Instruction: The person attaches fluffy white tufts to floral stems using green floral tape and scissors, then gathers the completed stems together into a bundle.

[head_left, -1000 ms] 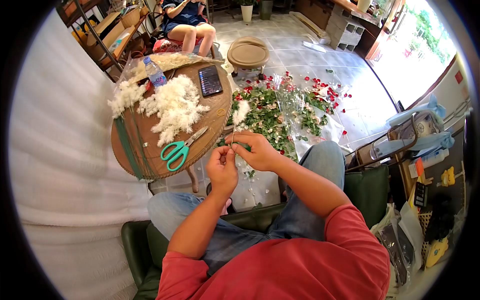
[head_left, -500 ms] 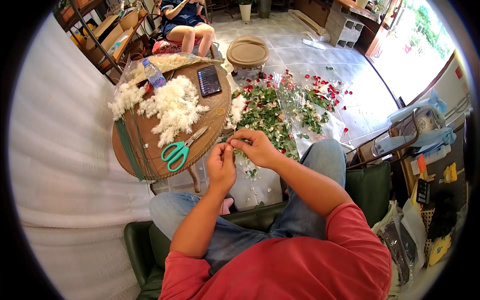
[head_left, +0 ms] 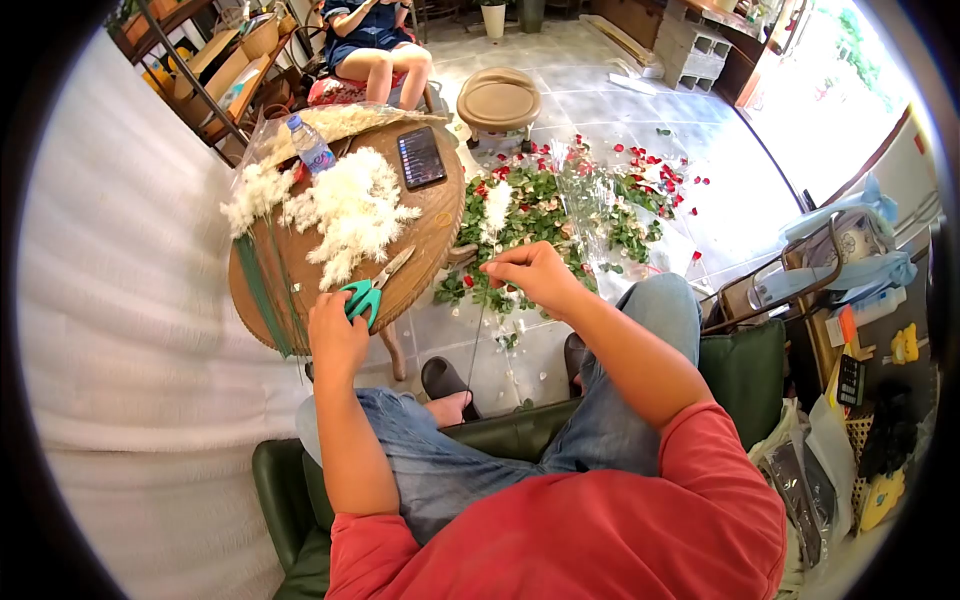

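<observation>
Right hand (head_left: 537,277), centre of frame: thumb and fingertips closed in a pinch on the thin stem of a white plume (head_left: 497,206). The plume's fluffy head lies just above the fingertips in the frame, to the upper left of the hand; the lower stem runs down from the pinch, slanting slightly left, toward a dark slipper (head_left: 446,381) at lower centre. Left hand (head_left: 337,328), left of centre: fingers at the teal handles of the scissors (head_left: 374,288), partly covering them; cannot tell whether the grip is firm. Scissors lie at the near edge of the round wooden bench (head_left: 428,232), blades pointing to the upper right, slightly parted. The held plume is to the right of both left hand and scissors, well apart from them. On the bench, above the left hand: a heap of white plumes (head_left: 350,207), a phone (head_left: 421,156) to its upper right, a bottle (head_left: 312,146) at its upper edge. Green stems (head_left: 262,293) lie at the bench's left side. Leaves and red petals (head_left: 545,205) are scattered on the floor behind the held plume.
</observation>
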The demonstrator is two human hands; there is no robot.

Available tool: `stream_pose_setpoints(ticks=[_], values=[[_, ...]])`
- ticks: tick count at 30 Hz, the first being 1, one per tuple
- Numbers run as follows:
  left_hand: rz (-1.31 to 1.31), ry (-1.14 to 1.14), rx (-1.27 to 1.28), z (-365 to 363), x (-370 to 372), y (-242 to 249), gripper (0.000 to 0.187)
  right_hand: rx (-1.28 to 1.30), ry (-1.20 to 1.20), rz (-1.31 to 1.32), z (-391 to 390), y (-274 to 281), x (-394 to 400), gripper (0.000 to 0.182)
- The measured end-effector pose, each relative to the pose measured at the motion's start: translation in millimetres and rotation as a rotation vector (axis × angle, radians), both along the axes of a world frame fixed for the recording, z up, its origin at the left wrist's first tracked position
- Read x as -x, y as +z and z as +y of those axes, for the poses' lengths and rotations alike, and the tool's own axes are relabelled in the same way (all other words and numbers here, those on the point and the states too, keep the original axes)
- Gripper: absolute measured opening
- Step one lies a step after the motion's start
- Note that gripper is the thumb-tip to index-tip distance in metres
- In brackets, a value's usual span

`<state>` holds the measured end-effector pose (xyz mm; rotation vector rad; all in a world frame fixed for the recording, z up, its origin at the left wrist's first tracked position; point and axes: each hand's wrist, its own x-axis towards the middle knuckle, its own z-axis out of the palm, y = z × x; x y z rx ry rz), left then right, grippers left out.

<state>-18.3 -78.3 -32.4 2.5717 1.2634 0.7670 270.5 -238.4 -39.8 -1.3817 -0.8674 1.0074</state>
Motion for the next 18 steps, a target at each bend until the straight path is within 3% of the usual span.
stream_pose_setpoints(ticks=[3, 10, 12, 13, 15, 16, 18], values=[[0.101, -0.030, 0.203, -7, 0, 14, 0.031, 0.127, 0.008, 0.065, -4, 9, -2, 0.018], [0.252, -0.049, 0.117, -24, -12, 22, 0.041, 0.044, -0.023, 0.178, -13, 3, -14, 0.021], [-0.080, -0.153, 0.533, -31, -17, 28, 0.031, 0.044, -0.033, 0.187, -16, 6, -18, 0.023], [-0.076, -0.161, 0.533, -33, -19, 26, 0.031, 0.046, -0.026, 0.198, -18, 9, -19, 0.023], [-0.450, -0.449, 1.049, -41, -24, 21, 0.023, 0.050, -0.020, 0.209, -20, 9, -22, 0.024], [-0.496, -0.452, 1.208, -53, -29, 26, 0.019, 0.019, -0.017, 0.198, -20, 8, -25, 0.025], [-0.425, -0.470, 1.273, -69, -41, 31, 0.019, -0.016, -0.017, 0.186, -19, 9, -28, 0.026]])
